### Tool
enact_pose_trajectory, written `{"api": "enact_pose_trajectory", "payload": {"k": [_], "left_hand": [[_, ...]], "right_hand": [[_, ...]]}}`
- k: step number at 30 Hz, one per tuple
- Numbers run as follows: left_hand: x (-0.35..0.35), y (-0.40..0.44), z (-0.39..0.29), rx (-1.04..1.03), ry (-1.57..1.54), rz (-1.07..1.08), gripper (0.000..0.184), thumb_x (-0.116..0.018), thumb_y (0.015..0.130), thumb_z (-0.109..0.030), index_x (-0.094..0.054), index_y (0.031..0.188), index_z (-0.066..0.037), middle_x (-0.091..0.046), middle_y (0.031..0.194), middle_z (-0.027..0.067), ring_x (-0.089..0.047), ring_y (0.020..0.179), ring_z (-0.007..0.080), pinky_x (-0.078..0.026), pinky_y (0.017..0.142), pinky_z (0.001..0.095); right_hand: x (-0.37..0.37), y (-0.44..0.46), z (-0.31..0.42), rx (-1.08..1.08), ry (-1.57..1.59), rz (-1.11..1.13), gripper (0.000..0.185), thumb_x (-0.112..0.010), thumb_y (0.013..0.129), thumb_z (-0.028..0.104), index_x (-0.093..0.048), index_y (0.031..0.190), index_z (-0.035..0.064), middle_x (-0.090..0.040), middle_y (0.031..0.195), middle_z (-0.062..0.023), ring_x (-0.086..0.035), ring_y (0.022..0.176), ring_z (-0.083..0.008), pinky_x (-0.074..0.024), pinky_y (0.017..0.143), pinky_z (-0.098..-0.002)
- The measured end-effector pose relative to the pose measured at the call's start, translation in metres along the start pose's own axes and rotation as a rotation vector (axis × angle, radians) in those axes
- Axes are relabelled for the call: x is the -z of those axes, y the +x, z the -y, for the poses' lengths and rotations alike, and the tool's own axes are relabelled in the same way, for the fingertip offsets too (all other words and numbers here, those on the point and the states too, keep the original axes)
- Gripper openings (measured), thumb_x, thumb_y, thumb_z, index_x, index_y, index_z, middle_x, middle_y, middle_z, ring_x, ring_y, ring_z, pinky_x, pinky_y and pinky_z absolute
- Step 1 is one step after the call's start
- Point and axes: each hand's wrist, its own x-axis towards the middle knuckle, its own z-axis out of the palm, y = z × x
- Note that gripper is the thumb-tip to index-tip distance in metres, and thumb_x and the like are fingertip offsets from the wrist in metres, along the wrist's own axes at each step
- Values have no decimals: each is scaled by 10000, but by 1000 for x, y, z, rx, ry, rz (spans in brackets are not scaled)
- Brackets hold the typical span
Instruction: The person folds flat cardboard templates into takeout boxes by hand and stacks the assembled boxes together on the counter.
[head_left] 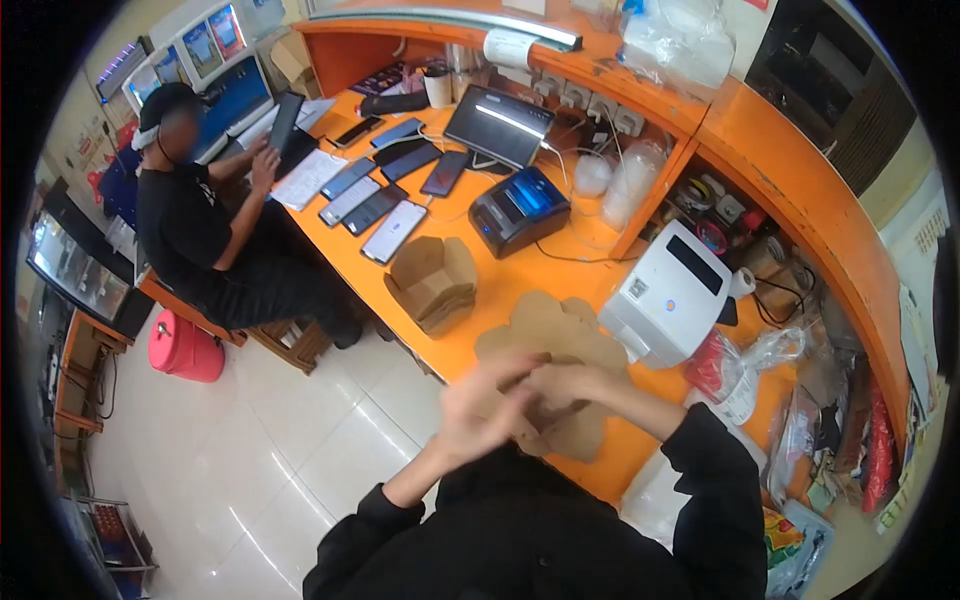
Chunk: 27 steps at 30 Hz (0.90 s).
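My left hand (478, 408) is smeared by motion, with its thumb and fingers spread apart beside my right hand. The right hand (562, 384) is blurred too, and its fingers are partly hidden. Both hands are over a flat, unfolded brown cardboard box blank (545, 320) with rounded flaps, lying at the counter's front edge. Whether either hand touches the cardboard cannot be made out. Just beyond them stands a folded brown cardboard box (430, 285) with its top open.
On the orange counter (350, 235) lie several phones (394, 232). A black printer (520, 212), a tablet (499, 126) and a white label printer (668, 295) stand behind the cardboard. Plastic bags (745, 365) crowd the right. A seated person (195, 220) holds a dark device at left.
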Motion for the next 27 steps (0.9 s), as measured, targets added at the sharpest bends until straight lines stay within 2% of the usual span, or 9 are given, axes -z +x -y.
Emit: {"api": "enact_pose_trajectory", "payload": {"k": [2,3,6,7,10,11,14,19,27], "left_hand": [[5,-36,91,-9,84,-406,801,-745,700,-141,-254,1323,-30,-367,1342,186,-404,1207,301,-359,973,459],[8,-43,124,13,66,-600,1010,-796,660,-210,-116,1391,-49,-260,1413,198,-294,1295,327,-295,1021,504],[44,-69,204,196,316,-319,1321,-861,552,-304,137,1387,-74,-84,1464,179,-136,1352,340,-192,1054,557],[53,-70,220,242,398,-222,1448,-884,462,-393,185,1376,-50,-130,1452,191,-148,1346,362,-208,1064,522],[61,-53,251,333,43,-107,1424,-873,486,-385,185,1367,-24,-129,1454,196,-154,1344,360,-229,1068,478],[61,-47,247,384,166,-54,1344,-868,492,-340,87,1376,-2,-204,1406,214,-223,1308,368,-262,1058,434],[45,-35,233,335,266,-107,1223,-857,488,-266,-45,1364,-4,-271,1333,229,-280,1253,387,-275,1040,447],[20,2,138,-107,497,-119,1147,-862,450,-242,-152,1333,-66,-310,1262,239,-322,1158,425,-313,953,528],[11,27,74,-331,598,-60,1004,-809,461,-124,-251,1295,-95,-311,1244,210,-323,1136,430,-371,907,517]], "right_hand": [[-54,51,-31,-1,-318,13,825,-695,672,190,-284,1387,165,-396,1313,-152,-413,1177,-377,-395,965,-426],[-45,33,-14,-66,-242,40,816,-677,693,198,-256,1388,124,-298,1360,-187,-372,1199,-406,-370,986,-454],[-47,8,0,-95,-127,23,901,-696,684,254,-179,1404,91,-148,1426,-209,-282,1242,-454,-317,1028,-487],[-51,3,-6,-78,-105,3,948,-714,670,277,-155,1412,95,-122,1435,-203,-257,1253,-463,-303,1039,-489],[-32,-35,-7,-116,87,-160,1000,-746,650,293,-135,1415,88,-90,1447,-194,-230,1274,-437,-315,1038,-471],[-48,-33,-31,-61,154,-454,916,-722,701,273,-177,1409,74,-172,1437,-186,-285,1264,-392,-313,1042,-444],[-38,-58,-63,44,449,-673,843,-703,722,281,-233,1390,75,-235,1415,-179,-305,1262,-368,-301,1044,-431],[22,-91,-13,424,704,-1065,789,-680,745,299,-272,1379,66,-306,1383,-186,-336,1256,-347,-292,1046,-419],[12,-113,1,274,245,-850,751,-626,767,360,-293,1369,61,-326,1381,-195,-314,1279,-343,-272,1046,-411]]}}
